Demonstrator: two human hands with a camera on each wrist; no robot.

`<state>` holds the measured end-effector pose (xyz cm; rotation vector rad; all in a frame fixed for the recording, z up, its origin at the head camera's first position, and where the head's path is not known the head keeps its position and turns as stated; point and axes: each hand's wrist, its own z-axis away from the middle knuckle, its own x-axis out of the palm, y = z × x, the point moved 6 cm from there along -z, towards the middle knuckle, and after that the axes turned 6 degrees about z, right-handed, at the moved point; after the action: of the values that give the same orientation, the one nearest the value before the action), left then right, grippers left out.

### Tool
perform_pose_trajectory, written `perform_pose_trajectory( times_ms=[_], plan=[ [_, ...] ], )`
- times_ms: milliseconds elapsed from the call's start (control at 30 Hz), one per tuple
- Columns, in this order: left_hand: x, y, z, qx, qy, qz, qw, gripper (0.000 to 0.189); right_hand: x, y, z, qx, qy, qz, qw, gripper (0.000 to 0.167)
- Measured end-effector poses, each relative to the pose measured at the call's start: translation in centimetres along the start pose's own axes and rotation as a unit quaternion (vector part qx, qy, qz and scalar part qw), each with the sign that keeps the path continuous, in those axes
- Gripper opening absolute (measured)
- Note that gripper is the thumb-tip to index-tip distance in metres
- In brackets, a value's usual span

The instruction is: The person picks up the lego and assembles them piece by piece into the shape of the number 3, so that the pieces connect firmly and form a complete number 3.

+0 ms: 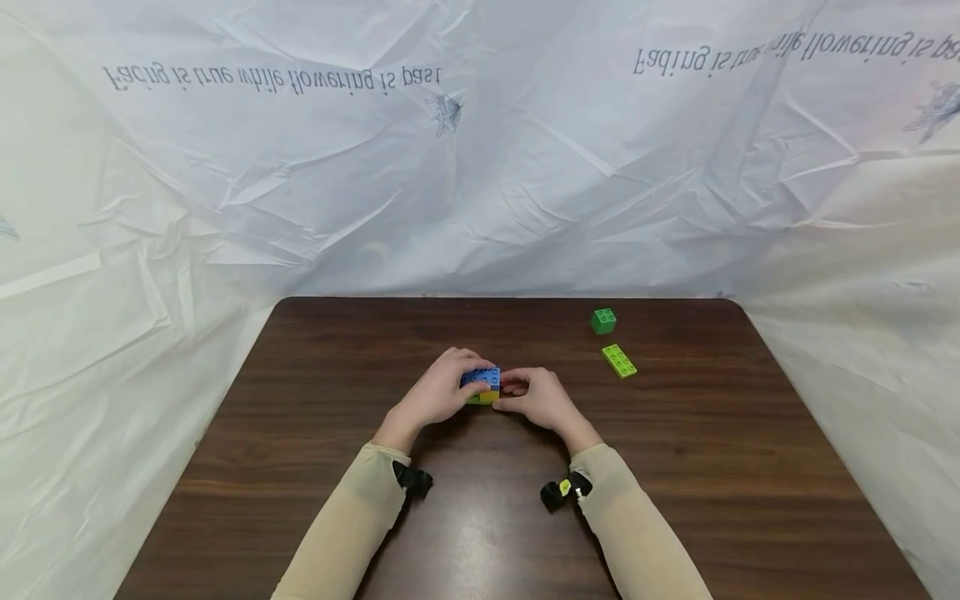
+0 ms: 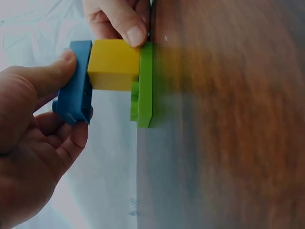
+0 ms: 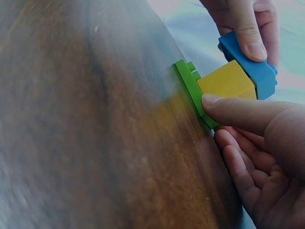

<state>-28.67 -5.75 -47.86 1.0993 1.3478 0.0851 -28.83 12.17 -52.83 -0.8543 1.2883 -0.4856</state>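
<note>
My left hand [image 1: 438, 390] pinches a blue toy building brick [image 2: 76, 83] between thumb and fingers. The blue piece sits at the top of a yellow brick [image 2: 114, 62], slightly tilted against it in the right wrist view. Beneath the yellow one lies a green plate [image 2: 146, 95] flat on the table, its bare studs showing at one end. My right hand [image 1: 542, 398] grips the other end of the green plate, the thumb [image 3: 224, 109] at the seam with the yellow brick and the fingers on the far side.
On the brown wooden table [image 1: 300, 483], to the right of my hands, lies a lime-green plate [image 1: 619, 361]. A small green brick [image 1: 603, 321] stands behind it, near the back edge. White printed sheeting [image 1: 480, 183] hangs behind the table and at both sides.
</note>
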Motion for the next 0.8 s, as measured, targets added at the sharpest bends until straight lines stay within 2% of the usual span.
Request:
perform_pose_trajectory(
  times_ms=[233,567,800],
  plan=[
    [0.0,-0.1,-0.1,0.000,0.002,0.000,1.0000,0.034,0.0,0.1,-0.1,-0.004,-0.003,0.003,1.0000,0.042],
    [0.2,-1.2,-0.3,-0.011,0.003,0.029,0.9995,0.035,0.1,0.2,-0.1,-0.001,0.000,0.001,1.0000,0.042],
    [0.3,-1.0,-0.3,-0.010,0.001,0.029,0.9995,0.034,0.2,0.3,-0.1,0.001,-0.002,0.000,1.0000,0.041]
  ],
)
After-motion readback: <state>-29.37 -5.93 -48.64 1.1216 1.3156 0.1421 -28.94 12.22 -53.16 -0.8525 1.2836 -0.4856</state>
